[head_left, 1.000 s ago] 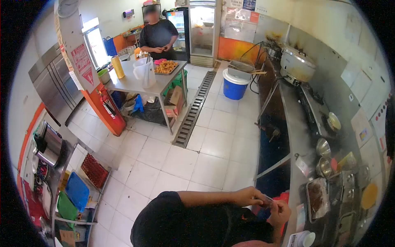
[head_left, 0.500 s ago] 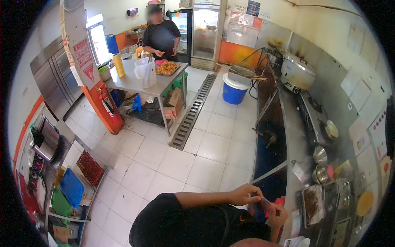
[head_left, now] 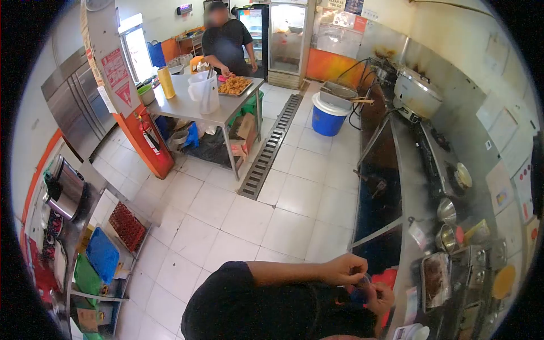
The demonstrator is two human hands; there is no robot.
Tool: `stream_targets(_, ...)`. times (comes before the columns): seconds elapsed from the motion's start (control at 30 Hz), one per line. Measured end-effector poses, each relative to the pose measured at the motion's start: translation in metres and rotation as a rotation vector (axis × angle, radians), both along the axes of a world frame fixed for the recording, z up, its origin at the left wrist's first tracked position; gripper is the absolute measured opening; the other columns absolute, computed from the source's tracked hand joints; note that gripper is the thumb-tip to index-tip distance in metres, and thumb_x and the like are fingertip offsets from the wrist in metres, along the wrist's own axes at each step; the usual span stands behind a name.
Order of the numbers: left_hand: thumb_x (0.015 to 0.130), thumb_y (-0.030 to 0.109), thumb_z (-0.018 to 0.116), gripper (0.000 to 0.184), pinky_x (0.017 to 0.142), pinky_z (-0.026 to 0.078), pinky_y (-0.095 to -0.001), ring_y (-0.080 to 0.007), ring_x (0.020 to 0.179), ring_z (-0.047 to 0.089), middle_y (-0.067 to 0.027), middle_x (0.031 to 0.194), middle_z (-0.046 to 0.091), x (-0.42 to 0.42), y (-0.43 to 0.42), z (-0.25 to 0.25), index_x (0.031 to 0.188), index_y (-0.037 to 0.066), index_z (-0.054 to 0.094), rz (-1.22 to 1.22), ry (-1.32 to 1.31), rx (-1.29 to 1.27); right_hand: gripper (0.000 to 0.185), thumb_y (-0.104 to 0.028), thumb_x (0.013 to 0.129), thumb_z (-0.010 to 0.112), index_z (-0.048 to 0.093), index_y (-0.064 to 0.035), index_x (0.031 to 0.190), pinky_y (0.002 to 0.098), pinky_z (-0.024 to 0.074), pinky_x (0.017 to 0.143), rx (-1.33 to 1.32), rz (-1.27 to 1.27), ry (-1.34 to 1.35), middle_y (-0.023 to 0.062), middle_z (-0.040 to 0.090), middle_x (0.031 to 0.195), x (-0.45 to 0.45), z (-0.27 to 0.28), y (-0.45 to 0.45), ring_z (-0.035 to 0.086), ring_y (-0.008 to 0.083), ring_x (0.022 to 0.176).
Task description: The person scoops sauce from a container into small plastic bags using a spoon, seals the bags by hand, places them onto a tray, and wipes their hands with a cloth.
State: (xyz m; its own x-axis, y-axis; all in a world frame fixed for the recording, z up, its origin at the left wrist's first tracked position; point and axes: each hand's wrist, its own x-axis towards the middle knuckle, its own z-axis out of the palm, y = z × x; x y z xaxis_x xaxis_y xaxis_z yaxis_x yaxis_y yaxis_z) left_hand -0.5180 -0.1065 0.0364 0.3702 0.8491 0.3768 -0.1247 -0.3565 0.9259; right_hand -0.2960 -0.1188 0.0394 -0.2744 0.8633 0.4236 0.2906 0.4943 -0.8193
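Note:
Close together at the lower right, both my hands are in front of my black shirt, beside the counter. My left hand [head_left: 347, 268] is closed, its fingers pinching the edge of a thin clear plastic piece [head_left: 368, 280], which looks like a small bag. Just below it, my right hand [head_left: 381, 298] is closed on the same plastic. Fingers partly hide the plastic, and its contents cannot be made out. Something red [head_left: 387, 277] shows behind my hands.
Along the right counter [head_left: 403, 238] stand metal bowls [head_left: 446, 238], a tray with brown contents [head_left: 436, 279] and a large rice cooker [head_left: 418, 93]. A co-worker [head_left: 228, 42] reaches toward a tray of fried food [head_left: 235, 85] on a steel table. A blue bucket [head_left: 330, 122] stands on the floor.
My hands have drawn a little closer together around the plastic. The co-worker has leaned in and moved a hand to the fried-food tray. The view has shifted slightly.

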Motion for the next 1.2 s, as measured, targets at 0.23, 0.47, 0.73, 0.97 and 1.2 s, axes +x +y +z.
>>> stream_targets(0.23,0.083,0.017,0.063,0.018,0.058,0.045,-0.0319,-0.0170,0.063,0.054,-0.0077,0.070,0.058,0.007,0.008,-0.015,0.074,0.003,0.055,-0.055,-0.002,0.066,0.009,-0.008,0.079,0.069,0.063,-0.0039,0.074,0.0263,0.0419,0.054,0.032,0.083,-0.089,0.0041,0.059,0.065,0.005,0.013,0.003,0.055,0.0119,0.059)
stream_targets(0.47,0.083,0.019,0.062,0.021,0.055,0.045,-0.0360,-0.0227,0.060,0.057,-0.0096,0.068,0.060,0.002,0.008,-0.001,0.070,0.004,0.055,-0.048,0.083,0.180,0.005,-0.005,0.079,0.067,0.062,-0.0037,0.079,0.0263,0.0445,0.054,-0.129,0.126,-0.202,0.0047,0.061,0.072,0.010,0.007,0.007,0.058,0.0103,0.062)
stream_targets(0.73,0.080,0.019,0.063,0.018,0.055,0.045,-0.0378,-0.0275,0.061,0.058,-0.0114,0.068,0.059,0.005,0.012,0.006,0.072,0.004,0.057,-0.120,0.148,0.207,0.019,-0.010,0.072,0.074,0.057,-0.0067,0.065,0.0307,0.0452,0.053,-0.085,0.058,-0.225,0.0073,0.059,0.063,-0.002,0.008,0.015,0.058,0.0194,0.056)
stream_targets(0.97,0.075,0.016,0.064,0.012,0.056,0.045,-0.0394,-0.0313,0.064,0.057,-0.0116,0.072,0.058,0.031,0.024,-0.005,0.079,0.005,0.061,-0.114,0.231,0.267,0.016,-0.010,0.070,0.071,0.055,-0.0050,0.067,0.0341,0.0406,0.049,0.037,0.071,-0.196,0.0091,0.055,0.062,0.013,-0.006,0.023,0.052,0.0232,0.053)
stream_targets(1.2,0.074,0.015,0.064,0.011,0.059,0.046,-0.0424,-0.0331,0.067,0.057,-0.0117,0.072,0.058,0.068,0.023,0.007,0.079,0.006,0.061,-0.145,0.244,0.303,0.011,-0.009,0.074,0.066,0.057,-0.0043,0.070,0.0342,0.0428,0.056,-0.043,-0.014,-0.229,0.0108,0.056,0.067,0.048,-0.009,0.006,0.056,0.0239,0.062)
